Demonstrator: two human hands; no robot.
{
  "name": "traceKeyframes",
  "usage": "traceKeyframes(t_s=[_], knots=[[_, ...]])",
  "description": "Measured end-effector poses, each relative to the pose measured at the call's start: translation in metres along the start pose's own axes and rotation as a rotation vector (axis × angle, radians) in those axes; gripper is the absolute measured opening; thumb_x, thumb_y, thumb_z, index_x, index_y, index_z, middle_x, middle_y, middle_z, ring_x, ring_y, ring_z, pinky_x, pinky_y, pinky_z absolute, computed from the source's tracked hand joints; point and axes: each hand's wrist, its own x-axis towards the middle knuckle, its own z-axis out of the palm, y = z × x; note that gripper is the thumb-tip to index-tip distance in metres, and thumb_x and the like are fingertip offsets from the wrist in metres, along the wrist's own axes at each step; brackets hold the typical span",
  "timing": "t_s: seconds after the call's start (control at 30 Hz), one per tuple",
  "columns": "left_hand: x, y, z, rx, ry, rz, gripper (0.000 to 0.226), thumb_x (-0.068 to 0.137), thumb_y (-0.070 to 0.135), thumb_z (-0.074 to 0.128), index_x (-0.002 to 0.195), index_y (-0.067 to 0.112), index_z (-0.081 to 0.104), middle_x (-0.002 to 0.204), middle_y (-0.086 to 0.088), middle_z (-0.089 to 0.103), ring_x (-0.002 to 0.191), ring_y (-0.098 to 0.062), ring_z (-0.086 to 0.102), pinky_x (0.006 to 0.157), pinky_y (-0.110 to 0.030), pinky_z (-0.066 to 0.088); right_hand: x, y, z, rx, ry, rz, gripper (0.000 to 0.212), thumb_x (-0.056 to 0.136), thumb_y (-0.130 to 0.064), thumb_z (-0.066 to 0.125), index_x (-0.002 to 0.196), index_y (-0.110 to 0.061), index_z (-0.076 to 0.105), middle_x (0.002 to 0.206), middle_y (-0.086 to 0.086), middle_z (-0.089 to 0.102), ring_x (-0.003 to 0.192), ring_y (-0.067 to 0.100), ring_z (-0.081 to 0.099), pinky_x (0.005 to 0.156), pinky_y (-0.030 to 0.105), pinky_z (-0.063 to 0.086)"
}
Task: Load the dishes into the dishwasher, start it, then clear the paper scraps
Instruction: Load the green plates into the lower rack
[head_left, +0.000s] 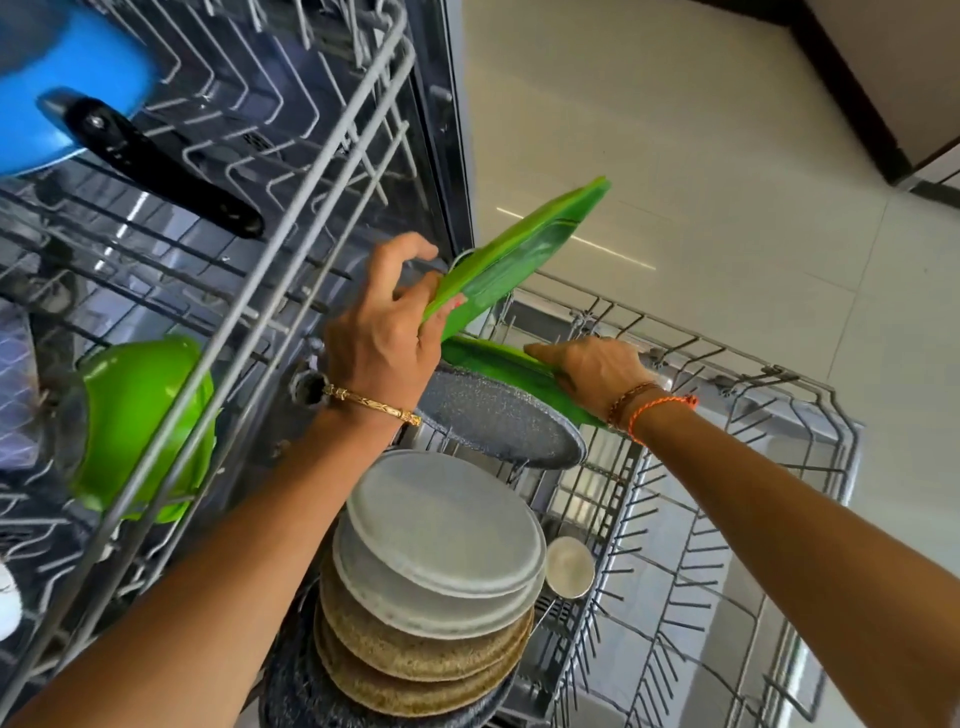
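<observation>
My left hand (382, 332) grips the lower end of a green rectangular tray (519, 252), held tilted above the far end of the lower dishwasher rack (779, 395). Just below it my right hand (592, 366) holds a second green tray (498, 364), which leans in the rack against a speckled grey plate (498, 421). Several grey and beige plates (441, 561) stand in a row in the rack nearer to me. A small steel bowl (570, 566) sits beside them.
The upper rack (291, 218) is pulled out at left, holding a blue pan with a black handle (62, 98) and a green bowl (140, 426). The right half of the lower rack shows bare tines (701, 571). Pale tiled floor (701, 156) lies beyond.
</observation>
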Motion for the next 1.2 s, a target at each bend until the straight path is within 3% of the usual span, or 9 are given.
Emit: traceKeyframes(t_s=[0.13, 0.23, 0.33, 0.57, 0.7, 0.77, 0.87, 1.1, 1.2], knots=[[-0.001, -0.002, 0.005, -0.017, -0.004, -0.014, 0.026, 0.086, 0.024, 0.056, 0.079, 0.002, 0.069, 0.112, 0.006, 0.042, 0.048, -0.010, 0.043, 0.047, -0.005, 0.013, 0.010, -0.008, 0.007, 0.001, -0.024, -0.022, 0.046, 0.102, -0.018, 0.033, 0.145, -0.031, 0.025, 0.090, 0.006, 0.057, 0.087, 0.024, 0.062, 0.076, 0.035, 0.053], [-0.004, -0.003, 0.007, -0.029, 0.004, -0.036, 0.027, 0.086, 0.025, 0.056, 0.079, 0.003, 0.069, 0.111, 0.007, 0.042, 0.048, -0.008, 0.040, 0.045, -0.006, 0.013, 0.012, -0.010, 0.009, 0.008, -0.025, -0.064, 0.046, 0.102, -0.022, 0.034, 0.145, -0.032, 0.024, 0.104, 0.006, 0.061, 0.090, 0.026, 0.062, 0.078, 0.038, 0.054], [-0.007, -0.002, 0.008, -0.035, 0.027, -0.039, 0.027, 0.086, 0.025, 0.055, 0.077, 0.004, 0.069, 0.111, 0.007, 0.043, 0.047, -0.009, 0.043, 0.045, -0.012, 0.023, 0.013, -0.009, 0.008, 0.003, -0.037, -0.085, 0.047, 0.100, -0.030, 0.037, 0.145, -0.034, 0.024, 0.116, 0.005, 0.059, 0.096, 0.026, 0.061, 0.080, 0.038, 0.054], [-0.016, 0.004, 0.004, -0.032, 0.021, -0.034, 0.032, 0.087, 0.029, 0.051, 0.076, 0.005, 0.069, 0.110, 0.008, 0.043, 0.042, -0.016, 0.051, 0.044, -0.014, 0.024, 0.016, -0.023, 0.004, -0.055, -0.130, -0.088, 0.051, 0.100, -0.029, 0.037, 0.147, -0.035, 0.019, 0.115, 0.005, 0.057, 0.102, 0.027, 0.059, 0.073, 0.033, 0.046], [-0.016, 0.006, -0.002, -0.050, 0.037, -0.030, 0.031, 0.087, 0.028, 0.052, 0.076, 0.004, 0.069, 0.109, 0.008, 0.044, 0.043, -0.019, 0.050, 0.045, -0.016, 0.028, 0.019, -0.015, -0.005, 0.289, -0.148, 0.076, 0.054, 0.092, -0.039, 0.052, 0.142, -0.029, 0.033, 0.131, -0.001, 0.056, 0.119, 0.024, 0.053, 0.097, 0.041, 0.045], [-0.015, 0.008, -0.004, -0.050, 0.047, -0.046, 0.030, 0.087, 0.028, 0.053, 0.077, 0.004, 0.069, 0.109, 0.008, 0.044, 0.043, -0.020, 0.050, 0.046, -0.016, 0.028, 0.011, -0.009, -0.005, 0.468, -0.120, 0.118, 0.049, 0.090, -0.041, 0.054, 0.135, -0.022, 0.047, 0.125, 0.002, 0.060, 0.115, 0.024, 0.056, 0.101, 0.040, 0.042], [-0.017, 0.015, -0.006, -0.041, 0.061, -0.069, 0.031, 0.086, 0.029, 0.053, 0.075, 0.004, 0.069, 0.109, 0.009, 0.043, 0.043, -0.021, 0.051, 0.045, -0.017, 0.028, -0.005, -0.005, 0.004, 0.550, -0.121, 0.168, 0.039, 0.094, -0.036, 0.050, 0.126, -0.016, 0.056, 0.122, 0.008, 0.062, 0.112, 0.024, 0.058, 0.100, 0.040, 0.043], [-0.023, 0.033, -0.012, -0.060, 0.093, -0.026, 0.031, 0.087, 0.028, 0.053, 0.076, 0.004, 0.069, 0.109, 0.009, 0.043, 0.047, -0.015, 0.048, 0.044, -0.017, 0.026, -0.036, -0.002, 0.011, 0.883, 0.216, 0.363, 0.039, 0.095, -0.022, 0.050, 0.131, -0.007, 0.049, 0.126, 0.014, 0.057, 0.113, 0.027, 0.057, 0.095, 0.034, 0.044], [-0.025, 0.044, -0.016, -0.151, 0.114, 0.010, 0.039, 0.090, 0.033, 0.052, 0.078, 0.001, 0.070, 0.108, 0.007, 0.044, 0.058, -0.011, 0.041, 0.047, -0.015, 0.027, -0.051, 0.007, 0.008, 1.097, 0.467, 0.474, 0.081, 0.078, -0.017, 0.073, 0.143, -0.011, 0.024, 0.134, 0.013, 0.043, 0.112, 0.027, 0.053, 0.095, 0.041, 0.047]])
